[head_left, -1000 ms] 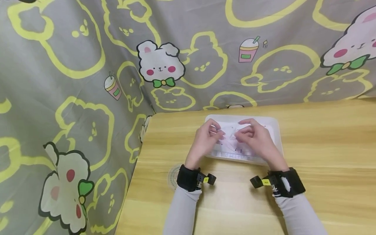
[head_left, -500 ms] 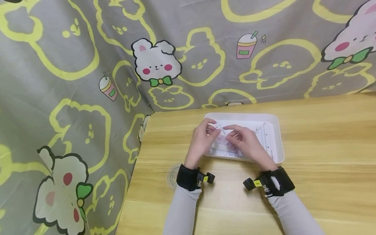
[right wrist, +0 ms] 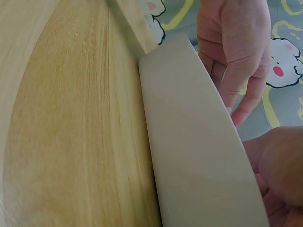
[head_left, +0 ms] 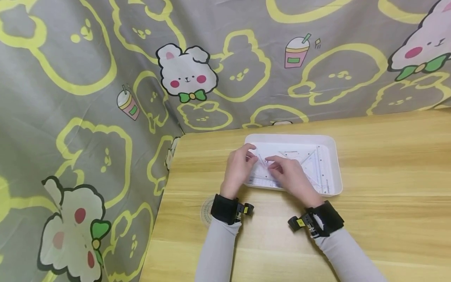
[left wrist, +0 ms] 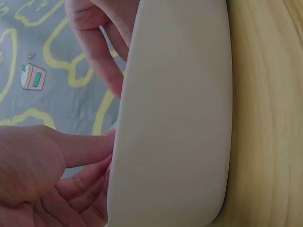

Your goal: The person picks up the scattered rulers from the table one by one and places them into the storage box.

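Note:
Inside a shallow white tray (head_left: 332, 164), my two hands face each other over its left half. Between them shows a clear plastic set square (head_left: 261, 157), with printed markings and a faint pink tint. My left hand (head_left: 237, 168) has its index finger and thumb at the set square's left edge. With thumb and index finger, my right hand (head_left: 290, 174) pinches it near its lower right. In the left wrist view the tray wall (left wrist: 170, 113) hides the fingertips of the left hand (left wrist: 57, 165). Likewise, the right wrist view shows the right hand (right wrist: 281, 163) partly behind the wall.
More clear set squares (head_left: 310, 164) and a straight ruler (head_left: 320, 164) lie in the tray's right half. A round clear protractor (head_left: 206, 211) lies on the wooden table (head_left: 387, 176) by the left wrist. A patterned grey curtain (head_left: 246, 58) hangs behind and left.
The set square has come down into the tray. My right hand has moved left and slightly lower, uncovering the tray's right half; my left hand has shifted slightly left.

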`<act>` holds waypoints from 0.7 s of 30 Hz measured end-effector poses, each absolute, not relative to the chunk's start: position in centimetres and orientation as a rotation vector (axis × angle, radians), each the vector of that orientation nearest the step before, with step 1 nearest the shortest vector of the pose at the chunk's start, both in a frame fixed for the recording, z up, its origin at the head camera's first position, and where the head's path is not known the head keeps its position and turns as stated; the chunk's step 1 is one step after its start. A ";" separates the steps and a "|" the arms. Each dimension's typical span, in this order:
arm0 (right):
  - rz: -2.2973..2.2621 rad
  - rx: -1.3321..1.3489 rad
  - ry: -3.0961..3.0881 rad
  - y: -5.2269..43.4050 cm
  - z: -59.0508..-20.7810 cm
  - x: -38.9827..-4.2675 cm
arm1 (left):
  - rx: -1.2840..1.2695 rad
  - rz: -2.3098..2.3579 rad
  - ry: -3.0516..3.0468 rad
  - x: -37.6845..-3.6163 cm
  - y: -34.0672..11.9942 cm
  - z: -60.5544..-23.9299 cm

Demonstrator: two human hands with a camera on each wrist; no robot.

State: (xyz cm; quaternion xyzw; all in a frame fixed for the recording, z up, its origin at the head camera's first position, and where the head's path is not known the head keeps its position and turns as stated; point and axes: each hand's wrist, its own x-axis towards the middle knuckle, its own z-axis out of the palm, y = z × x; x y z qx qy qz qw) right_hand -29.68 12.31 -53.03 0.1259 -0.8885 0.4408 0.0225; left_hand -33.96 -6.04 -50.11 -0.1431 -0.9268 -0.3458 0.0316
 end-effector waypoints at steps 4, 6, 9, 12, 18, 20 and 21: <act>1.375 0.387 -2.774 12.3 -53.0 -29.6 | -0.372 -0.961 -2.873 -33.9 -6.1 -50.1; 1.381 0.382 -2.789 12.3 -53.0 -29.6 | -0.333 -0.907 -2.878 -33.9 -5.9 -50.1; 1.380 0.389 -2.802 12.4 -53.0 -29.6 | -0.284 -0.786 -2.893 -33.6 -5.2 -49.9; 1.372 0.402 -2.802 12.5 -53.0 -29.6 | -0.254 -0.592 -2.915 -33.3 -4.5 -49.7; 1.377 0.444 -2.795 12.6 -53.2 -29.6 | -0.233 -0.344 -2.954 -32.8 -3.7 -49.8; 1.388 0.463 -2.796 12.5 -53.3 -29.7 | -0.247 -0.350 -2.960 -32.8 -3.7 -49.9; 1.392 0.474 -2.798 12.5 -53.3 -29.7 | -0.253 -0.364 -2.965 -32.8 -3.7 -50.0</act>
